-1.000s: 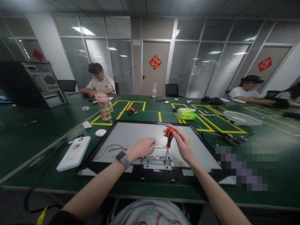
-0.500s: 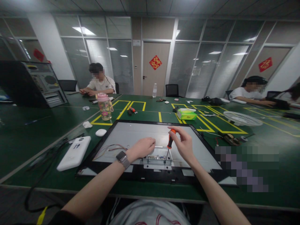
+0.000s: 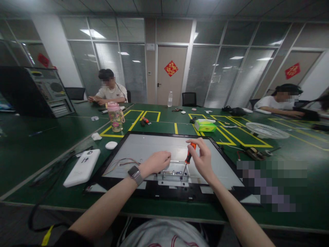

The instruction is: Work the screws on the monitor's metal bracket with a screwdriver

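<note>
Centrally, low on the face-down monitor panel [image 3: 144,147] and between both hands: a small metal bracket [image 3: 172,175]. Right hand [image 3: 203,159] curled, fingertips pinched round the orange-and-black handle of a screwdriver [image 3: 189,157]; shaft slanting down and to the left, tip touching the right part of the bracket. Left hand [image 3: 155,163] half curled, knuckles up, resting on the panel just above and left of the bracket. Palm side hidden, so cannot tell whether anything sits under it. Smartwatch [image 3: 135,174] on that wrist. Thin coloured wires [image 3: 120,162] across the panel, left of the left hand. Further left on the green table [image 3: 38,154], well apart: a white box [image 3: 82,167]. Beyond the panel: a pink-lidded bottle [image 3: 115,116] and a green tissue pack [image 3: 205,125].
</note>
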`<action>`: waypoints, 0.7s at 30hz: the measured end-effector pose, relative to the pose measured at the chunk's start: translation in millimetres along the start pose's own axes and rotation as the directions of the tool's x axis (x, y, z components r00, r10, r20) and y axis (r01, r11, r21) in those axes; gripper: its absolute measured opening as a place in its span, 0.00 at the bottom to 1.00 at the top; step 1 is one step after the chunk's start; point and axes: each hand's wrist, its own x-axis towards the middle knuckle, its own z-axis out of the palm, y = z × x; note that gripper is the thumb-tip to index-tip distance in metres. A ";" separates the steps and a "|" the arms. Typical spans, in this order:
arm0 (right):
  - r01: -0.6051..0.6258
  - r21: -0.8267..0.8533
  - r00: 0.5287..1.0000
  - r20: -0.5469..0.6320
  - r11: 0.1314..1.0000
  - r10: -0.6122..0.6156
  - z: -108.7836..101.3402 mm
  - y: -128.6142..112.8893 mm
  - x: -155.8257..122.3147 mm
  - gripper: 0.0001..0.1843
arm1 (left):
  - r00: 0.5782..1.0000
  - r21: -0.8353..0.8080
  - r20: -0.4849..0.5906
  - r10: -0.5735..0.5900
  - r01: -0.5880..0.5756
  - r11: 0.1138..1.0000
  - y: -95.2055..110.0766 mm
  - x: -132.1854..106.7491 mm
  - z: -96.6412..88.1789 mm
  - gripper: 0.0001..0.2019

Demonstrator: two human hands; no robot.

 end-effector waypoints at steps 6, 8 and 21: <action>-0.013 0.042 0.998 0.068 0.999 0.010 0.4 0.6 -0.9 0.13 | 1.000 -0.005 -0.005 0.007 -0.007 1.000 -1.0 -0.2 0.2 0.14; 0.000 0.005 0.999 0.044 1.000 -0.001 0.6 0.2 -0.8 0.09 | 1.000 -0.003 0.000 0.003 -0.003 1.000 -0.7 -0.5 -0.6 0.14; 0.007 0.018 1.000 0.028 1.000 -0.008 0.5 -2.1 -0.3 0.08 | 1.000 0.012 -0.011 0.013 -0.013 1.000 -2.3 0.5 1.7 0.13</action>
